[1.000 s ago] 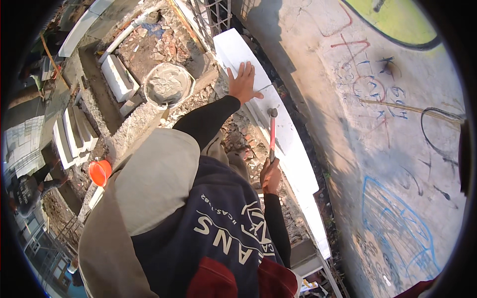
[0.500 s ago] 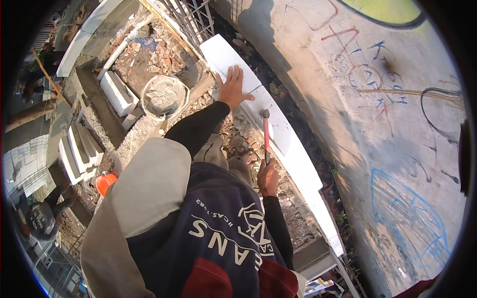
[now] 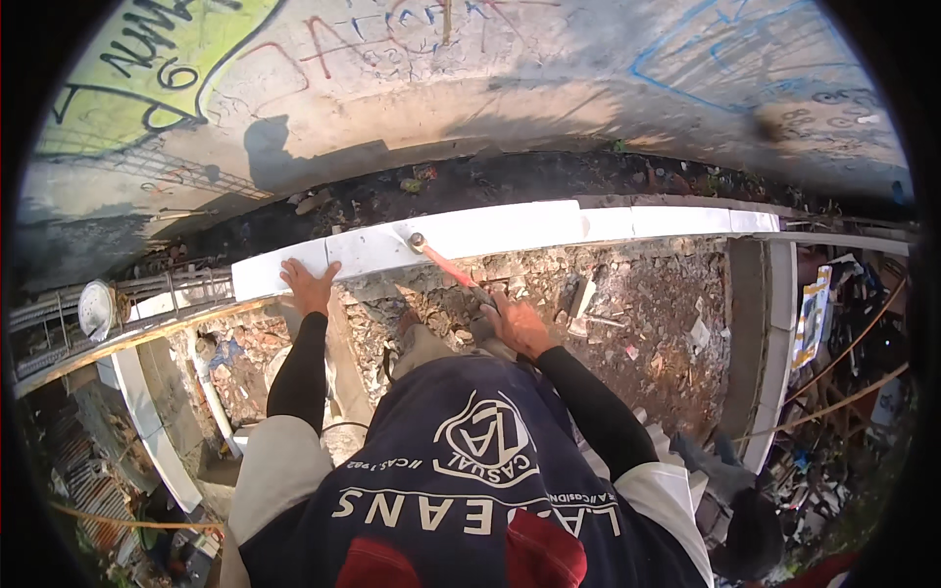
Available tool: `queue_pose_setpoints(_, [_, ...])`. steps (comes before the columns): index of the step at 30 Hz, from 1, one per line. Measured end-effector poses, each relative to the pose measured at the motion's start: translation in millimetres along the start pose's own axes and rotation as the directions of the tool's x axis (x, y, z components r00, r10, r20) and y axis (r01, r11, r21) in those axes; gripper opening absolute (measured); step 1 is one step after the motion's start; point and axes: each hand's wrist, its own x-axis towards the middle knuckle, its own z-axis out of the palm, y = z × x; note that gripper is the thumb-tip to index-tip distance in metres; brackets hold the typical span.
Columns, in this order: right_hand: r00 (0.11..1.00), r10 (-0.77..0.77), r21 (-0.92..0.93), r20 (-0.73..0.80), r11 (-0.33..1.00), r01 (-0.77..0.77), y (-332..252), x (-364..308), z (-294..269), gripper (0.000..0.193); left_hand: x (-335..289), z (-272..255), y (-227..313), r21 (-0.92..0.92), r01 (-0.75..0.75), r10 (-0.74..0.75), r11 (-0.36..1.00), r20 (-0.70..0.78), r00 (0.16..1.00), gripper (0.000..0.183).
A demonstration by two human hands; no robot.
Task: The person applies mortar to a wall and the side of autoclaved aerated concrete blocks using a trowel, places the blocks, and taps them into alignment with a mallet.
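Observation:
A row of white blocks lies along the top of a low wall. My left hand (image 3: 309,287) rests its spread fingers on the near edge of the left block (image 3: 267,272), its thumb close to the joint with the neighbouring block (image 3: 500,229). In my right hand (image 3: 522,326) is a hammer (image 3: 453,269), gripped by its reddish handle. The hammer's head is over the near part of the neighbouring block, right of the joint; whether it touches the surface I cannot tell.
Beyond the blocks runs a dark gap, then a tall painted wall (image 3: 412,108). Brick rubble (image 3: 647,323) covers the ground by my feet. Steel bars (image 3: 59,328) and a timber edge (image 3: 147,343) extend left. A concrete beam (image 3: 747,333) stands right, with another person (image 3: 753,534) at lower right.
My view has swung round to the right, so the block row now runs across it. My left hand has drawn back to the block's near edge. The hammer head is farther from the joint.

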Motion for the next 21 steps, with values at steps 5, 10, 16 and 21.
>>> queue_pose_setpoints(5, [0.981,0.037,0.167,-0.19,0.986,-0.005,63.8,-78.1,-10.8,0.048,9.7,-15.8,31.2,0.269,-0.024,-0.009,0.963,0.123,0.992,0.124])
queue_pose_setpoints(10, [0.905,0.38,0.337,-0.192,0.891,-0.303,124.4,-159.3,1.2,0.044,-23.2,-8.6,130.7,0.302,-0.478,0.387,0.825,0.313,0.867,0.12])
queue_pose_setpoints(16, [0.711,0.681,0.62,-0.177,0.638,-0.457,207.6,-160.9,26.3,0.047,-122.8,29.8,291.4,0.171,-0.753,0.589,0.635,0.523,0.616,0.138])
queue_pose_setpoints(21, [0.67,0.728,0.886,-0.146,0.397,-0.238,233.1,-102.0,-35.5,0.053,-113.6,49.0,306.5,0.156,-0.735,0.581,0.66,0.514,0.63,0.134])
